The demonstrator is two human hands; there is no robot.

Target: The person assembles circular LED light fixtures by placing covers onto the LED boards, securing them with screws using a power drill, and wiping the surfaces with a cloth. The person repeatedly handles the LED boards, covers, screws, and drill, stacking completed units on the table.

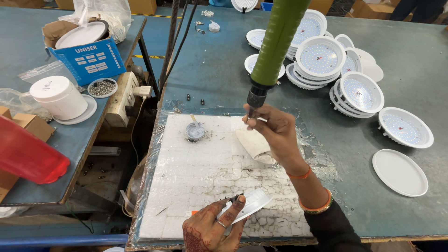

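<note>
My left hand (212, 228) is at the near edge of a white foam pad (196, 177) and grips a flat white plastic part (251, 204) tilted upward, with a small dark piece pinched at my fingertips. My right hand (275, 133) reaches over the pad, its fingers pinched around the bit at the bottom of a hanging green electric screwdriver (275, 42). A small grey cup (195, 131) with a stick in it and tiny loose bits around it sits on the pad to the left of that hand. A folded white cloth (252, 143) lies under my right palm.
Several round white LED lamp housings (336, 65) are stacked at the back right, and a plain white disc (400, 171) lies near them. On the left bench stand a blue box (88, 58), a white tub (58, 96), a dish of screws (102, 87) and a red object (28, 156).
</note>
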